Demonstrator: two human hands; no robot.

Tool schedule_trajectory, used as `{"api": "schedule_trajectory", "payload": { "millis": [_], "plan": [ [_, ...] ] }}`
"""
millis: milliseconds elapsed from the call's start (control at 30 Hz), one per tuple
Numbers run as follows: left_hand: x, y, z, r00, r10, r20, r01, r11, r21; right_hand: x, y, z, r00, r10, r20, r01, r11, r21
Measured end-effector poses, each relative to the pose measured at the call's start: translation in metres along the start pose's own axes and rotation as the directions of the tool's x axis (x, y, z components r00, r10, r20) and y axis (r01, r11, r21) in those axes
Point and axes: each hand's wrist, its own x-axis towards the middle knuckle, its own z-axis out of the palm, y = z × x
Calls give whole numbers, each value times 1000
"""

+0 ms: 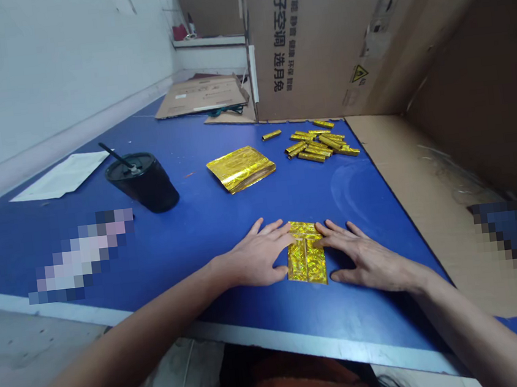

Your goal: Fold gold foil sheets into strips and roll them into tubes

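A folded sheet of gold holographic foil (305, 253) lies flat on the blue table (198, 237), near its front edge. My left hand (258, 255) rests palm down against the foil's left side, with the fingertips on its upper part. My right hand (362, 256) lies flat with spread fingers, its fingertips on the foil's right edge. Neither hand grips the foil. Farther back, a stack of flat gold foil sheets (240, 169) lies on the table. Beyond it, to the right, is a loose pile of several rolled gold foil tubes (318, 144).
A black lidded cup with a straw (141, 182) and a white paper sheet (62, 176) stand to the left. A large cardboard box (307, 40) rises behind the table, flattened cardboard (199, 96) lies at the back, and pixelated patches hide areas on both sides.
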Motion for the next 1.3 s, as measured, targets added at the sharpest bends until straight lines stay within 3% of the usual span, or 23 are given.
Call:
{"api": "schedule_trajectory", "payload": {
  "millis": [200, 467, 667, 1067, 1300],
  "plan": [
    [-3, -1, 1, 999, 27, 47, -25, 999, -29, 2, -4, 3, 999, 15, -41, -15, 1000, 0],
    [0, 4, 9, 997, 1, -72, -2, 1000, -22, 2, -1, 4, 998, -5, -67, 6, 1000, 21],
    [-1, 5, 8, 995, -13, -100, 10, 999, -35, 1, -4, 4, 998, 5, -58, -6, 1000, -12],
    [6, 10, 7, 985, -69, -158, 64, 997, -36, 8, -4, 19, 966, 17, -260, -18, 1000, -4],
    [9, 10, 10, 979, -71, -190, 76, 997, 20, 7, -4, 22, 966, 29, -257, -20, 999, 35]
  ]
}}
